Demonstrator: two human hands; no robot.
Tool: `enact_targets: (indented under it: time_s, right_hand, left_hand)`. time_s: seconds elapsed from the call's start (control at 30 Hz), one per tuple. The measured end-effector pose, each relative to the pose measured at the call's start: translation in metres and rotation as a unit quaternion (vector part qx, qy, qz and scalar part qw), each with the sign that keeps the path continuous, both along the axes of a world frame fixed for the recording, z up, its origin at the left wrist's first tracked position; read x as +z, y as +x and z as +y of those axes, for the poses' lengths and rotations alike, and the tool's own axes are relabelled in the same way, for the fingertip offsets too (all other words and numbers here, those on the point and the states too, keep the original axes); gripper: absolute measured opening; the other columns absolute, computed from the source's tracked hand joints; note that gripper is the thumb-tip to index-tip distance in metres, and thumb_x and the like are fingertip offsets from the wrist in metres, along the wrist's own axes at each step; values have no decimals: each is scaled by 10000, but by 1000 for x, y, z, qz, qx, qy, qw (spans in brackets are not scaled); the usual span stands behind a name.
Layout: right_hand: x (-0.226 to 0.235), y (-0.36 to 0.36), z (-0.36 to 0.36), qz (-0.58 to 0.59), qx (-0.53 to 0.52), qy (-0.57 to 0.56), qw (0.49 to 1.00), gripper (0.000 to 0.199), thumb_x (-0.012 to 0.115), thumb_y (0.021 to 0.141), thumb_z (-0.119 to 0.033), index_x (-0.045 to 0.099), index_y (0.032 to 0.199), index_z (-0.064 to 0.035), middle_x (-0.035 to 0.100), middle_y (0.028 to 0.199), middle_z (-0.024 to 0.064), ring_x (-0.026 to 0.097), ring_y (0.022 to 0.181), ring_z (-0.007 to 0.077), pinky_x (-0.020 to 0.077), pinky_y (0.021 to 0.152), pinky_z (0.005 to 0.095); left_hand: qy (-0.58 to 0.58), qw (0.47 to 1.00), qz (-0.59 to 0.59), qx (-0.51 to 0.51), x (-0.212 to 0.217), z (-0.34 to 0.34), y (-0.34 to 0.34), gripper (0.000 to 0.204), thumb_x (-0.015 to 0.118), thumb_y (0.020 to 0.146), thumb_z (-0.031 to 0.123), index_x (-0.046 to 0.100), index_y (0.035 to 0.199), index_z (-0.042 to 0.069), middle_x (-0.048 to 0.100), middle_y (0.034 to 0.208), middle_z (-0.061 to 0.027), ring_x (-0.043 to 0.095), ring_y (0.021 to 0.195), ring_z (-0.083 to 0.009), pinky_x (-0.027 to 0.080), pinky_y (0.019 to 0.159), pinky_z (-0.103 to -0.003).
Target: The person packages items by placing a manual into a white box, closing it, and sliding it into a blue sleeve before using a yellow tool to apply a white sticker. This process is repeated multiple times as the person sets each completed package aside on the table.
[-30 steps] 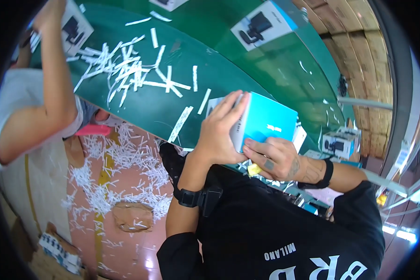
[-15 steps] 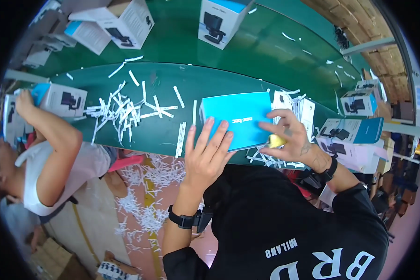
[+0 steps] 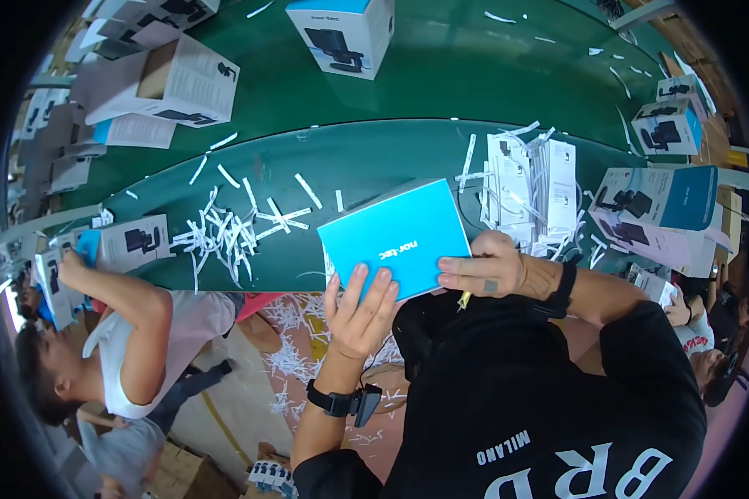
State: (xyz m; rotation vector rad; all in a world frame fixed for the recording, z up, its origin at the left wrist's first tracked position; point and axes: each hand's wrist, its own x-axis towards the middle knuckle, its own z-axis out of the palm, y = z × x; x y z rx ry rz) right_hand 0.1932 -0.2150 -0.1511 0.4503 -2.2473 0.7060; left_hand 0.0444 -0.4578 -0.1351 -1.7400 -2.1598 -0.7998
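A box with a bright blue top [image 3: 395,237] is at the near edge of the green table, turned at an angle. My left hand [image 3: 359,309] grips its near left edge, fingers laid on the blue top and thumb hidden. At the near right corner my right hand [image 3: 493,268] is closed on the same box, its fingers reaching over the top. A small yellow thing [image 3: 464,300] pokes out below my right hand; most of it is hidden. Right of the box lie stacks of white printed leaflets [image 3: 551,187].
White paper strips [image 3: 225,241] are heaped left of the box. Printed boxes stand at the far side [image 3: 341,40], far left [image 3: 193,83] and right [image 3: 653,204]. A co-worker [image 3: 133,333] handles boxes on the left; another person [image 3: 695,328] is at the right. Strips litter the floor.
The box has turned and come nearer to me. My right hand has shifted from beside it with fingers spread to a grip on its corner. The yellow thing is now mostly covered.
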Motion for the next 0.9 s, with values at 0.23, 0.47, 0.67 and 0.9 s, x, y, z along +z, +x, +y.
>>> enact_targets:
  time_s: [0.23, 0.47, 0.67, 0.9]
  right_hand:
    - [12, -12, 4, 9, -20, -37, 999, 302, 877, 747, -173, 790, 1032, -124, 748, 1155, 30, 494, 620, 139, 422, 510, 258]
    - [21, -9, 0, 15, -27, -102, 994, 301, 895, 731, -170, 773, 999, -110, 743, 1111, 31, 497, 603, 151, 442, 509, 274]
    - [49, -11, 17, -60, 51, -88, 993, 301, 878, 726, -110, 768, 1007, -116, 736, 1113, 4, 580, 662, 169, 529, 559, 299]
    - [58, -4, 37, -154, 121, -124, 973, 278, 830, 728, -38, 762, 991, -98, 737, 1135, 15, 694, 817, 197, 596, 655, 320]
  left_hand:
    - [-5, 1000, 5, 6, 20, 6, -2, 376, 830, 842, 218, 712, 1171, 79, 734, 1247, -88, 644, 1243, -387, 392, 1117, -592]
    - [-184, 982, -37, 25, 104, 72, -30, 847, 904, 651, 361, 604, 1421, 175, 476, 1482, -241, 457, 1360, -471, 398, 1116, -561]
    - [-257, 963, -54, -63, 125, 60, -49, 1032, 903, 564, 333, 513, 1515, 247, 373, 1486, -270, 433, 1279, -481, 440, 1076, -555]
    - [-317, 937, -59, -133, 136, 61, -61, 1056, 887, 531, 265, 511, 1519, 259, 413, 1453, -243, 481, 1197, -448, 480, 1040, -544]
